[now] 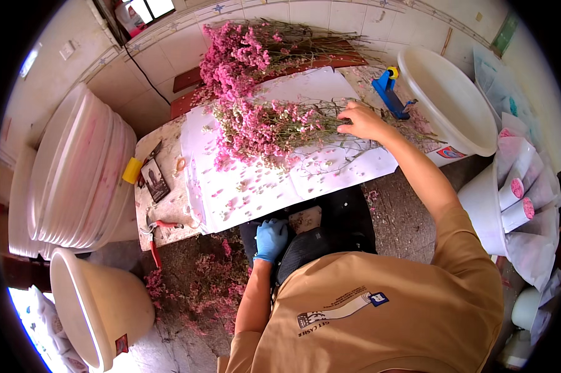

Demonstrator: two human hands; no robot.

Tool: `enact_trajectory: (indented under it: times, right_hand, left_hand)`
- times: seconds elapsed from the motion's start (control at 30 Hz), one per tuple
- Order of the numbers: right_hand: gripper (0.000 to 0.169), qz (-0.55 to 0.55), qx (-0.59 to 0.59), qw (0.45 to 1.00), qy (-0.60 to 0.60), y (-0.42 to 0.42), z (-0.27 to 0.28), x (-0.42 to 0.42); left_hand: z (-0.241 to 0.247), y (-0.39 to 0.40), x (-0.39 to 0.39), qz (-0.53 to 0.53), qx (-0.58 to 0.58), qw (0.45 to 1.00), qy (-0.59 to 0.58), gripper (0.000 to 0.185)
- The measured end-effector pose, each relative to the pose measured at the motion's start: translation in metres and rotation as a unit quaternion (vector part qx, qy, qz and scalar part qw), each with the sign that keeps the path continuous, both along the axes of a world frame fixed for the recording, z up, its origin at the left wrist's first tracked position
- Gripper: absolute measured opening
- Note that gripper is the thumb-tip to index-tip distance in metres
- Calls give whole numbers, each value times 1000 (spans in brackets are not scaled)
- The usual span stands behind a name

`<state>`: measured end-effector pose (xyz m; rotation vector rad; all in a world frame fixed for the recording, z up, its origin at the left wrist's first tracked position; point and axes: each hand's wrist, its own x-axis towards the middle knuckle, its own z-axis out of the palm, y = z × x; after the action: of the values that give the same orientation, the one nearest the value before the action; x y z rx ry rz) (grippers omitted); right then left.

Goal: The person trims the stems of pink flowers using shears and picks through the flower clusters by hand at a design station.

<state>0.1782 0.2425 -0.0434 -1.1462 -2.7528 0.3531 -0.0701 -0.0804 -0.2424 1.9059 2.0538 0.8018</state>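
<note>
My bare right hand [358,122] reaches over the thin green stems of a loose bunch of pink and whitish flowers [261,130]; its fingers are bent at the stems, and whether they grip any cannot be made out. The bunch lies on white paper [261,196] strewn with small fallen petals. In a blue glove, my left hand [271,238] rests on my lap below the paper's edge, with its fingers curled and their tips hidden. Behind the bunch lies a larger heap of pink flowers [233,60], its stems pointing right.
Red-handled pruning shears [154,233], a dark box [155,181] and a yellow tape roll [132,170] lie on the table's left. A blue tape dispenser [392,95] stands right, beside a large white tub [448,102]. Stacked tubs [75,172] are left; cut flowers [205,289] litter the floor.
</note>
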Motion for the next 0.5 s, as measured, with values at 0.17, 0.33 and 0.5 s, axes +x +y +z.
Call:
enact_trajectory:
  times: [0.17,0.33,0.5]
  right_hand:
    - [30,-5,-15,1000,11,27,11,-4]
    - [22,38,191,975,103,12,81,-27]
    - [7,97,270,957,32,-7,103,-65]
  left_hand:
    - [14,-8,-8,-50,-61,993,-93,20]
    - [92,-8,-4,-177,-82,965,-174,23]
    - [177,50,13,-200,48,955,-212,24]
